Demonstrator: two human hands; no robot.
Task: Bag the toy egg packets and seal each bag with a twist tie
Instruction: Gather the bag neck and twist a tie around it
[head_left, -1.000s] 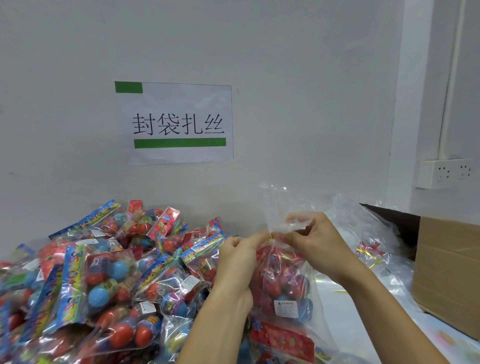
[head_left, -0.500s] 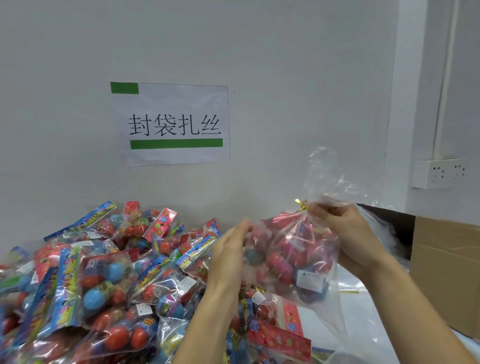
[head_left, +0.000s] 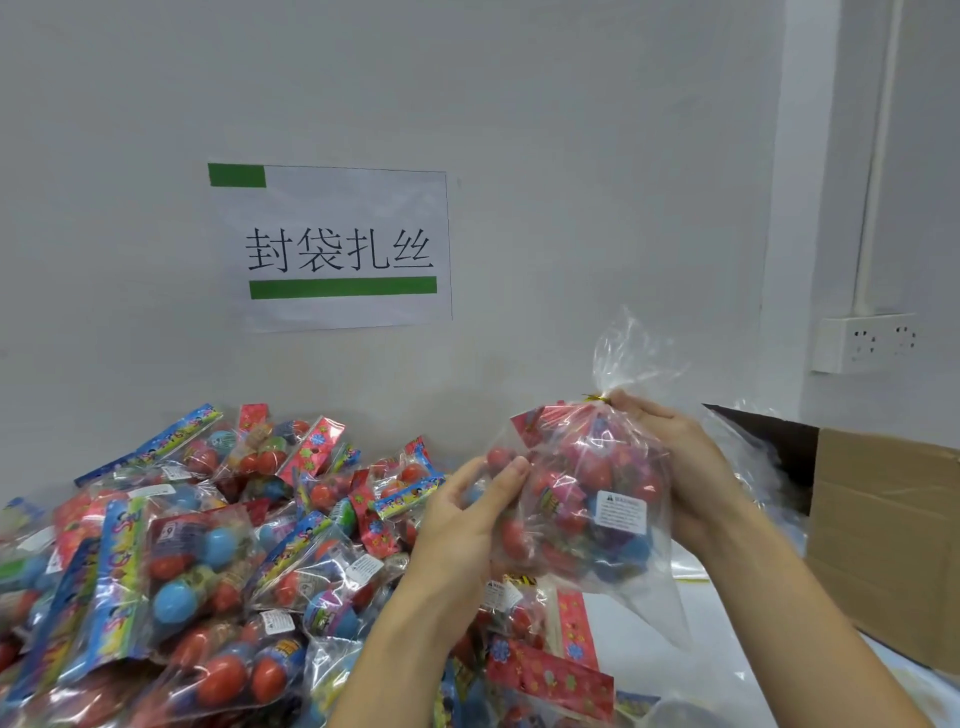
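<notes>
Before a white wall (head_left: 571, 156), right hand (head_left: 685, 467) grips tied bag (head_left: 587, 499).

The pile of egg packets (head_left: 208, 545) runs off the left and bottom edges, the cardboard box (head_left: 883, 535) is cut off at the right, and the clear bag (head_left: 587, 499) hides most of the right hand's (head_left: 685, 467) fingers.

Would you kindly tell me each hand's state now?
Left hand: open, fingers touching the clear plastic bag of toy eggs.
Right hand: holds the bag.
</notes>
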